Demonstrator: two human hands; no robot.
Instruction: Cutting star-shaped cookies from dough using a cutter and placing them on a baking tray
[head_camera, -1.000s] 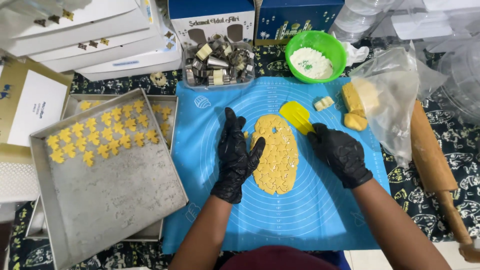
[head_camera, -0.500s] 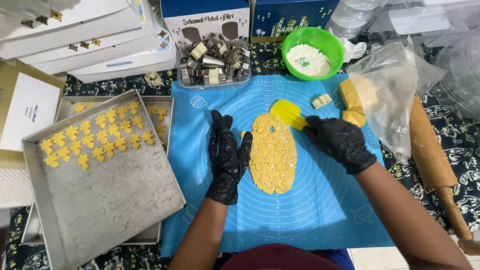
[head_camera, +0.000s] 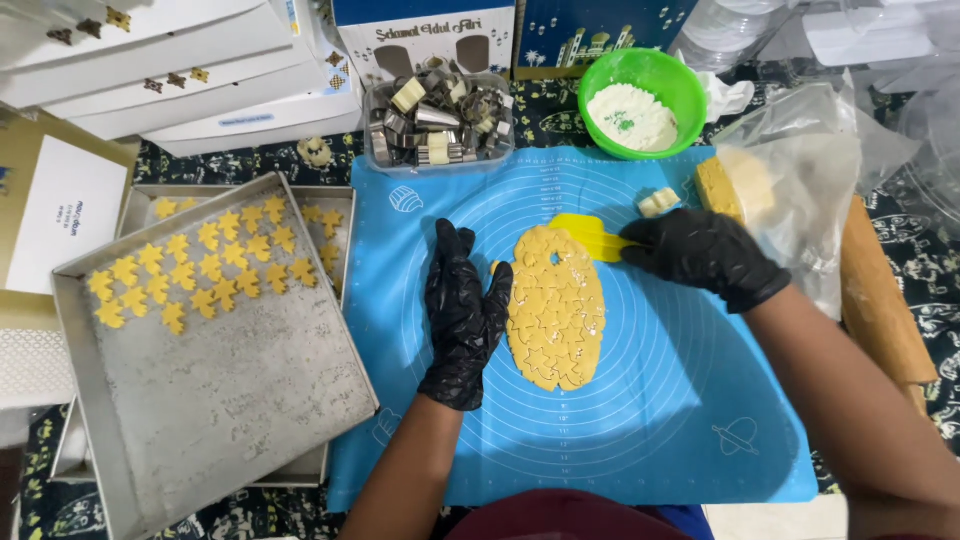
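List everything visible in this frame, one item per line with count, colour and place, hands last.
baking mat: one, blue, centre of table
rolled dough: one sheet, yellow, stamped with star shapes, on the mat
scraper: one, yellow, at the dough's upper right edge
baking trays: two, grey metal, stacked at left
star cookies: many, yellow, upper part of the top tray
cutter tub: one, clear, full of metal cutters, above the mat
bowl: one, green, holding white flour, top centre
dough block: one, yellow, in a clear bag at right
rolling pin: one, wooden, far right
boxes: several, white, top left
left hand: black glove, flat on the mat beside the dough
right hand: black glove, fingers on the scraper
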